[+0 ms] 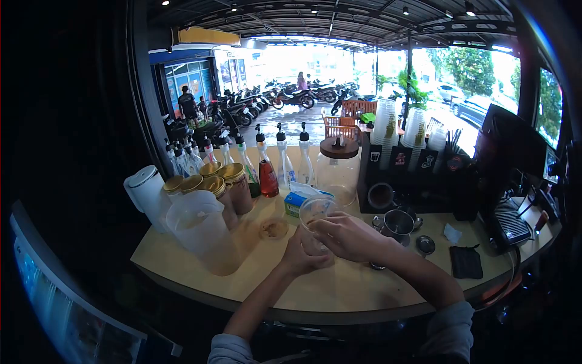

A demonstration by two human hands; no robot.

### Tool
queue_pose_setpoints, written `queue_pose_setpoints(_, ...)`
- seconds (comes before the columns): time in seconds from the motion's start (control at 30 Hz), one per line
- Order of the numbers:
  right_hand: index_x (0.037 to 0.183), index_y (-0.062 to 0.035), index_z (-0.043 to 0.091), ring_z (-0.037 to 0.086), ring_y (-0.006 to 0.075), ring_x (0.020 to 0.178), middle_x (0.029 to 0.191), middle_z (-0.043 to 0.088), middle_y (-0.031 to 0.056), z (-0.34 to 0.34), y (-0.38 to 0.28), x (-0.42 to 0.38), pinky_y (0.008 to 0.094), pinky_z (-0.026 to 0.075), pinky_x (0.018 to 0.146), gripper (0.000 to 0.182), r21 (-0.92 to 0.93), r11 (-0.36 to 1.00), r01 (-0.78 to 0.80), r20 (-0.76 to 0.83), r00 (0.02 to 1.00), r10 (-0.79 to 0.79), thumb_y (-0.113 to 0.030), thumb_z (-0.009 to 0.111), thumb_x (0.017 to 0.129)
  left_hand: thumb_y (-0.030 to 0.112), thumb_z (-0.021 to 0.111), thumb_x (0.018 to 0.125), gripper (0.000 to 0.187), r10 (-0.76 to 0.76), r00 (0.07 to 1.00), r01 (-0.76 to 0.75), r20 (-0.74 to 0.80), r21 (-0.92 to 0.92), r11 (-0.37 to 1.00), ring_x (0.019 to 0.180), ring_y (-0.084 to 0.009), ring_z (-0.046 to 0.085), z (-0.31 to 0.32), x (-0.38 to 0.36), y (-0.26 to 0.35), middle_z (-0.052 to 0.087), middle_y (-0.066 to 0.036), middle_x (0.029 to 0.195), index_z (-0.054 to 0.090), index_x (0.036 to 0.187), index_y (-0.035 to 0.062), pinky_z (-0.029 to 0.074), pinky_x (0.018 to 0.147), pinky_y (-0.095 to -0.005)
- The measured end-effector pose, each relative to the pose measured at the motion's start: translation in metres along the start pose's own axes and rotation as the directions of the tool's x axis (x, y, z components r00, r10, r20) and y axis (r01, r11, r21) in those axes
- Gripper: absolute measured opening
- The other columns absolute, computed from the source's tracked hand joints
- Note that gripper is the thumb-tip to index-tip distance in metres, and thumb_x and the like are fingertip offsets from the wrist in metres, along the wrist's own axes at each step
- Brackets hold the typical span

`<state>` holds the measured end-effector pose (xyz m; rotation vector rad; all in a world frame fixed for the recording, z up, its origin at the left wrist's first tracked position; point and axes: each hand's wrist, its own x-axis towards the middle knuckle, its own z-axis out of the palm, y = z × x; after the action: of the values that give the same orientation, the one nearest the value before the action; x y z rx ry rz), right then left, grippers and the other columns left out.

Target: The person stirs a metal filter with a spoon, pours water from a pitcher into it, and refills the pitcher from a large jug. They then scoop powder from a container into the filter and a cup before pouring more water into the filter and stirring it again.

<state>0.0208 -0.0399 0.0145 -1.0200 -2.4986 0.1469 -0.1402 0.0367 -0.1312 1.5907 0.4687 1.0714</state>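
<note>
Counter (339, 285) bears unlabeled plastic cup (316, 213) between both hands (330, 242).

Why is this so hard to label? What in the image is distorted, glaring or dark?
Head view: fisheye bends the counter edge and leaves black corners; daylight beyond the roof blows out; both hands, left hand and right hand, around the clear plastic cup look soft and dim.

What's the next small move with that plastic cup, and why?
Probably set the clear plastic cup down flat on the counter before doing anything more. Both hands are on it: the left hand grips its lower part and the right hand covers its side near the rim. It appears to hold a little brownish content, and the small lid lies beside it.
</note>
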Motion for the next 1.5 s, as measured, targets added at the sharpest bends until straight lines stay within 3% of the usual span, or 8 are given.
queue_pose_setpoints(0.03,0.111,-0.0009,0.056,0.061,0.0358,0.098,0.1,0.064,0.0175,-0.004,-0.006,-0.003,0.045,0.044,0.093,0.025,-0.007,1.0,-0.009,-0.001,1.0,0.009,-0.015,0.052,0.091,0.026,0.089,0.055,0.098,0.065,0.998,-0.064,0.004,0.281,0.957,0.117,-0.0217,0.052,-0.003,0.001,0.004,0.052,-0.012,0.125,0.036,0.135,0.0054,0.047,0.095,-0.0359)
queue_pose_setpoints(0.33,0.093,0.0016,0.059,0.062,0.0347,0.082,0.084,0.063,0.0186,-0.016,-0.026,0.013,0.0388,0.049,0.078,0.019,-0.017,0.958,-0.287,0.393,0.879,0.27,-0.012,0.047,0.089,0.031,0.085,0.05,0.096,0.327,0.945,-0.286,0.001,0.489,0.824,0.119,-0.0323,0.052,0.003,-0.007,-0.006,0.052,-0.017,0.126,0.043,0.132,0.0049,0.043,0.1,-0.0411)
queue_pose_setpoints(0.53,0.09,-0.0008,0.066,0.066,0.0306,0.089,0.092,0.068,0.0167,0.104,0.07,0.022,0.0405,0.051,0.081,0.023,-0.318,0.942,0.11,0.457,0.888,0.051,-0.019,0.054,0.084,0.037,0.088,0.047,0.103,0.423,0.905,-0.361,0.051,0.617,0.699,0.118,-0.0355,0.051,-0.003,-0.013,-0.008,0.052,-0.018,0.125,0.042,0.132,0.0028,0.043,0.099,-0.0435)
queue_pose_setpoints(0.6,0.085,0.0006,0.065,0.067,0.0301,0.088,0.092,0.068,0.0183,0.111,0.063,0.026,0.0398,0.052,0.08,0.018,-0.586,0.691,0.424,0.564,0.826,-0.029,-0.014,0.057,0.08,0.038,0.089,0.047,0.105,0.425,0.903,-0.357,0.054,0.644,0.677,0.118,-0.0359,0.051,-0.003,-0.016,-0.003,0.052,-0.018,0.125,0.042,0.132,0.0023,0.043,0.1,-0.0439)
queue_pose_setpoints(0.73,0.082,0.0018,0.065,0.067,0.0316,0.085,0.087,0.068,0.0203,0.097,0.044,0.03,0.0395,0.053,0.075,0.015,-0.66,0.519,0.543,0.583,0.806,-0.102,-0.011,0.059,0.076,0.038,0.089,0.048,0.103,0.432,0.902,-0.354,0.028,0.622,0.699,0.118,-0.0361,0.05,-0.003,-0.018,-0.002,0.052,-0.018,0.125,0.041,0.133,0.0026,0.042,0.1,-0.0443)
queue_pose_setpoints(0.83,0.083,0.0013,0.066,0.068,0.0315,0.084,0.086,0.067,0.0202,0.079,0.034,0.035,0.0381,0.054,0.074,0.017,-0.509,0.793,0.336,0.537,0.843,-0.012,-0.013,0.062,0.074,0.038,0.089,0.048,0.104,0.437,0.899,-0.355,0.029,0.633,0.688,0.119,-0.0357,0.05,-0.004,-0.017,-0.007,0.051,-0.018,0.126,0.041,0.133,0.0028,0.042,0.1,-0.0442)
queue_pose_setpoints(0.9,0.084,0.0005,0.067,0.068,0.0304,0.085,0.086,0.067,0.0201,0.053,0.007,0.04,0.0369,0.055,0.073,0.021,-0.5,0.854,-0.145,0.521,0.737,0.43,-0.017,0.064,0.073,0.039,0.089,0.048,0.104,0.452,0.891,-0.37,0.036,0.633,0.68,0.119,-0.0355,0.05,-0.005,-0.016,-0.013,0.051,-0.018,0.127,0.041,0.133,0.0029,0.042,0.101,-0.0442)
queue_pose_setpoints(1.5,0.086,-0.0044,0.068,0.067,0.0289,0.088,0.091,0.068,0.0164,0.063,0.033,0.018,0.0383,0.052,0.078,0.016,-0.296,0.955,0.009,0.437,0.89,0.127,-0.011,0.058,0.076,0.034,0.087,0.047,0.103,0.482,0.874,-0.399,0.058,0.651,0.646,0.121,-0.0358,0.048,-0.004,-0.015,-0.012,0.05,-0.018,0.128,0.041,0.133,0.0044,0.04,0.103,-0.0445)
